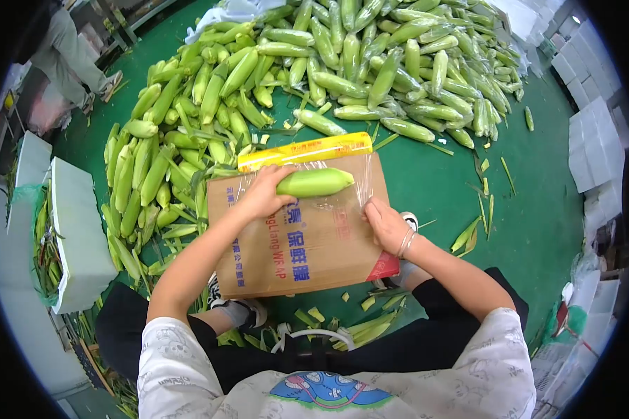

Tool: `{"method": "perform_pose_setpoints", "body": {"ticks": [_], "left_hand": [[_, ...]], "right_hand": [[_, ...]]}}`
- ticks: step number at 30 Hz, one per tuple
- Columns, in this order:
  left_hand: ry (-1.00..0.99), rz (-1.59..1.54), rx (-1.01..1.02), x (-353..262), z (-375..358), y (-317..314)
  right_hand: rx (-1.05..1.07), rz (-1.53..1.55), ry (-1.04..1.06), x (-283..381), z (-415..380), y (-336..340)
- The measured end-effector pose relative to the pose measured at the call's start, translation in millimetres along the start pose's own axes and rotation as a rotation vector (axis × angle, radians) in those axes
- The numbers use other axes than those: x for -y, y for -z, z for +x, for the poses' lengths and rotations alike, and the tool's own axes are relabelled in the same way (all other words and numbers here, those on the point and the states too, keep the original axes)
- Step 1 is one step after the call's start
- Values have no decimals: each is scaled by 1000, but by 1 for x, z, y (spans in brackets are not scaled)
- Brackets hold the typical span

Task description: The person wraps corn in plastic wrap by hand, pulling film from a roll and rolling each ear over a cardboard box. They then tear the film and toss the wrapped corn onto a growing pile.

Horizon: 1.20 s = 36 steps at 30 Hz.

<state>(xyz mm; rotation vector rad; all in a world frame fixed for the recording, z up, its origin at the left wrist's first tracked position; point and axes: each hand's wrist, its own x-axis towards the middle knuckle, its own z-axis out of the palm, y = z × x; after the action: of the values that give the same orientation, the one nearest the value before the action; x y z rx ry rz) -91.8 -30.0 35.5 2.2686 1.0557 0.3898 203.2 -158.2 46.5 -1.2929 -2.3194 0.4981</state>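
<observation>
Head view: corn (317, 182) apparently in left hand (265, 192)

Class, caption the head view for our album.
Left hand holds a green-husked corn ear; right hand pinches clear plastic film over a brown cardboard box.

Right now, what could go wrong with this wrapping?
The clear film pinched by the right hand might crease or tear. The corn ear under the left hand could roll on the flat cardboard box. The yellow film box, along its far edge, might get knocked.
</observation>
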Motion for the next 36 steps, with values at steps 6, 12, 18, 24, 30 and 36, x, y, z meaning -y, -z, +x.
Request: {"method": "perform_pose_setpoints", "body": {"ticks": [6, 12, 18, 24, 30, 36], "left_hand": [[15, 4, 400, -2, 17, 3], [4, 346, -345, -28, -42, 2], [359, 527, 105, 26, -102, 9], [388, 217, -183, 7, -106, 40], [383, 558, 4, 26, -90, -22], [395, 409, -88, -10, -145, 76]], "right_hand": [[-261, -14, -109, -15, 77, -31], [-126, -278, -4, 8, 98, -56], [0, -252, -144, -2, 104, -37], [38, -410, -16, 21, 71, -39], [-66, -321, -216, 21, 82, -43], [-19, -313, 13, 37, 84, -38]]}}
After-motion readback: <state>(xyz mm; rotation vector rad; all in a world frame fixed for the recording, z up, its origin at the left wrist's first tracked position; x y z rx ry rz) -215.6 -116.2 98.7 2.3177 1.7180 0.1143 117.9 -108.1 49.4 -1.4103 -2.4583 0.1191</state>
